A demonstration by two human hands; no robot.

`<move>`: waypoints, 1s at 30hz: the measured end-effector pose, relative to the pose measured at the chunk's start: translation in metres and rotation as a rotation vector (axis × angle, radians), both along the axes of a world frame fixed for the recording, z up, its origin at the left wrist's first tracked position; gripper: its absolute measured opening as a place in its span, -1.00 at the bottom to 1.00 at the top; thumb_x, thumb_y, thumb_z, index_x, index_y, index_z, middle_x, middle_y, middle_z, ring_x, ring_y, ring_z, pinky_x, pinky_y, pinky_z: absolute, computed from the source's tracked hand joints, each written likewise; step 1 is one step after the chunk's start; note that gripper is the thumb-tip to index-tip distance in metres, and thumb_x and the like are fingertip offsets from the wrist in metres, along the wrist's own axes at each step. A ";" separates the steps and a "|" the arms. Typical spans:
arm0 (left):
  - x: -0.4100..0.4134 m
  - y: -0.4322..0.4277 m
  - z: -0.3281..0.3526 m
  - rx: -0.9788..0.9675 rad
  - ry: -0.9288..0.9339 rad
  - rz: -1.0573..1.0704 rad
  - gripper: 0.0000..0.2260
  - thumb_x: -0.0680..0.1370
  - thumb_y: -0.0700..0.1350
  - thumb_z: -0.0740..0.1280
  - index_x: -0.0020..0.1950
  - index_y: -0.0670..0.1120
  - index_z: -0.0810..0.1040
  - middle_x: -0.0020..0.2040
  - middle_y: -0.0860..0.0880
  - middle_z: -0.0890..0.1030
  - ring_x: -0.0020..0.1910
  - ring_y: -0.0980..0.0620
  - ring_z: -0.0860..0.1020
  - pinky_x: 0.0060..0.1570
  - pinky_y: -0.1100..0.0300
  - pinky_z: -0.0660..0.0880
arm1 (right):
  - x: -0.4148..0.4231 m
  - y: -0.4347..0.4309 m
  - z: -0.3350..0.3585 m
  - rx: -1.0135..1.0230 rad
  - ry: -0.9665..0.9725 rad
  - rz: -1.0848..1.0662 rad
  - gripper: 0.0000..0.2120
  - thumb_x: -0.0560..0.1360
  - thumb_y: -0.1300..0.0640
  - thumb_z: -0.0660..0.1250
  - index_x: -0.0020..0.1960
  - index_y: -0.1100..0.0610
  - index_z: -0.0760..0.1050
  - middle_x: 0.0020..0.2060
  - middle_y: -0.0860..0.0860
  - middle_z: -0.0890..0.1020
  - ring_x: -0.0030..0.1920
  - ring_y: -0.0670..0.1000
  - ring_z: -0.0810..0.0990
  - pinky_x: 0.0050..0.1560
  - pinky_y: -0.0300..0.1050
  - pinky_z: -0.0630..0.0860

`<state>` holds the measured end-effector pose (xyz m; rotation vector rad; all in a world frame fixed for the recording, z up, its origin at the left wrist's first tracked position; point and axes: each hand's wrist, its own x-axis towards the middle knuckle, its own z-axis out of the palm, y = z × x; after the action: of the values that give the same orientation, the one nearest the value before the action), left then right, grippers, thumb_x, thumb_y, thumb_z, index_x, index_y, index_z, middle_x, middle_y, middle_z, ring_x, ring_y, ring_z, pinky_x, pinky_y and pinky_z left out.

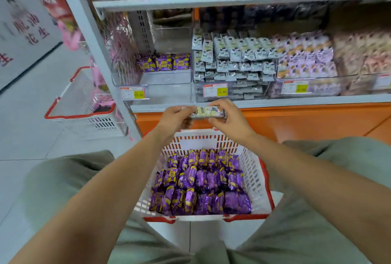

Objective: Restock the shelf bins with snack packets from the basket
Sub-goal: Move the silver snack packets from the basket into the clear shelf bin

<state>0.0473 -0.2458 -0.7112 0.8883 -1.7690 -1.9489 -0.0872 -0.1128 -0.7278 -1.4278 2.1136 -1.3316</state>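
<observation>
A white basket with red rim (257, 176) sits on the floor between my knees, filled with several purple snack packets (201, 183). Above it, my left hand (176, 116) and my right hand (229, 118) both pinch the ends of one pale patterned packet (206, 112), held level in front of the shelf edge. The clear left shelf bin (167, 78) holds three purple packets (165, 62) at its back. The middle bin (232, 60) is stacked with grey-white packets.
A second white and red basket (84, 107) stands on the floor to the left, beside the shelf upright. Bins of lilac and pink packets (306, 58) fill the shelf to the right. An orange base panel (296, 120) runs under the shelf. Price tags hang on the bin fronts.
</observation>
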 end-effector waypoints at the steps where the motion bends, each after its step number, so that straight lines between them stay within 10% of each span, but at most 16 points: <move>1: -0.002 0.002 0.006 -0.012 -0.004 -0.039 -0.89 0.56 -0.17 0.36 -0.04 -0.22 0.62 -0.28 -0.09 0.56 -0.38 0.04 0.50 -0.33 0.24 0.49 | -0.004 0.005 0.008 -0.016 -0.034 -0.029 -0.61 0.50 0.20 0.41 0.29 0.06 0.44 0.15 -0.01 0.44 -0.12 -0.19 0.46 -0.14 -0.25 0.48; 7: -0.018 0.021 0.037 -0.023 0.011 -0.193 -0.92 0.54 -0.27 0.35 -0.02 -0.24 0.63 -0.17 -0.11 0.62 -0.21 0.02 0.56 -0.09 0.15 0.53 | -0.014 0.015 0.039 -0.174 -0.184 -0.166 -0.53 0.52 0.21 0.38 0.36 0.09 0.29 0.18 -0.01 0.45 -0.06 -0.07 0.55 -0.04 -0.20 0.52; 16: -0.043 0.044 0.087 -0.336 0.094 -0.088 -0.95 0.49 -0.27 0.44 -0.08 -0.18 0.62 -0.27 -0.10 0.65 -0.33 0.07 0.59 -0.26 0.27 0.56 | -0.013 0.017 0.081 -0.189 -0.324 -0.049 -0.65 0.61 0.07 0.25 0.39 0.04 0.34 0.04 -0.13 0.55 -0.01 -0.21 0.56 -0.09 -0.40 0.48; 23: -0.065 0.037 0.107 -0.501 0.081 -0.174 -0.78 0.54 -0.32 0.35 -0.04 0.02 0.58 -0.18 -0.01 0.61 -0.21 0.07 0.53 -0.20 0.31 0.53 | -0.040 0.009 0.104 -0.143 -0.294 -0.110 -0.70 0.62 0.22 0.16 0.30 -0.04 0.37 0.07 0.14 0.58 -0.11 0.09 0.50 -0.17 0.02 0.44; 30: -0.080 -0.010 0.098 -0.801 -0.143 0.122 -0.73 0.56 -0.23 0.27 0.25 -0.13 0.56 -0.03 -0.08 0.58 -0.06 0.00 0.54 0.01 0.08 0.52 | -0.073 -0.001 0.120 -0.072 -0.113 -0.346 -0.64 0.63 0.17 0.16 0.41 0.17 0.27 0.11 0.07 0.46 -0.21 0.03 0.46 -0.26 -0.03 0.41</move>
<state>-0.0330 -0.2555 -0.6135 0.8099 -2.2362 -0.9523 -0.1600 -0.1134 -0.6081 -1.0118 2.3314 -1.5828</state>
